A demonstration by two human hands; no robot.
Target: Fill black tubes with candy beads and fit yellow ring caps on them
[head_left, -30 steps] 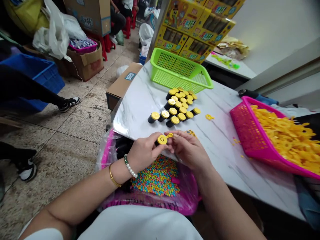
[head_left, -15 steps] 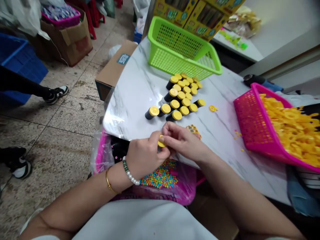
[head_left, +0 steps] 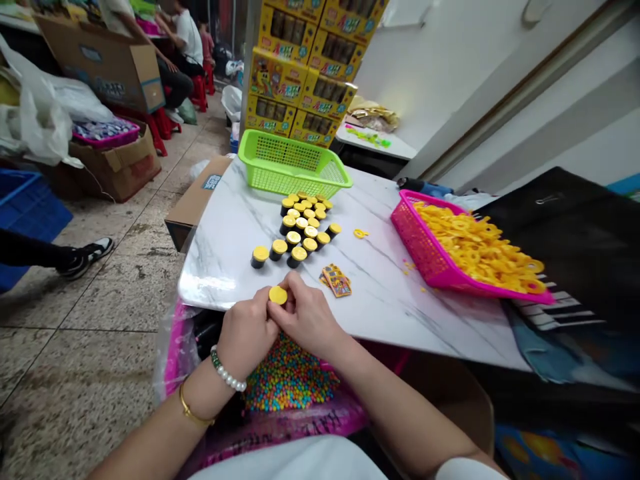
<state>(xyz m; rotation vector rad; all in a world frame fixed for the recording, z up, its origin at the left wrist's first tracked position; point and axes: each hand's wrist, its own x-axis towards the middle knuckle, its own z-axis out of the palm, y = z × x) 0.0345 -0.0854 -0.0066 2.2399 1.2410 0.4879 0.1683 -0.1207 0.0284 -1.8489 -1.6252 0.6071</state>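
Between my two hands is a small container with a round yellow lid (head_left: 278, 295), its lid facing up; its body is hidden by my fingers. My left hand (head_left: 250, 328), with a pearl-and-green bracelet at the wrist, is closed around its left side. From the right, my right hand (head_left: 305, 317) grips the same container with thumb and fingers. Just beyond stand several black containers with yellow lids (head_left: 299, 255) in a cluster. A few printed cards (head_left: 337, 280) lie right of my right hand. Below my hands, many small coloured balls (head_left: 293, 380) fill a plastic-lined pink basket (head_left: 175, 347).
A green basket (head_left: 295, 180) stands at the table's far end, before stacked yellow boxes (head_left: 305, 80). On the right, a pink basket (head_left: 425, 260) holds yellow ring-shaped pieces; one yellow ring (head_left: 360, 234) lies on the marble-patterned table (head_left: 380, 313). People sit in the background.
My view has tilted up, bringing more boxes and seated people into sight. Both hands still hold the container, whose yellow lid now shows more fully.
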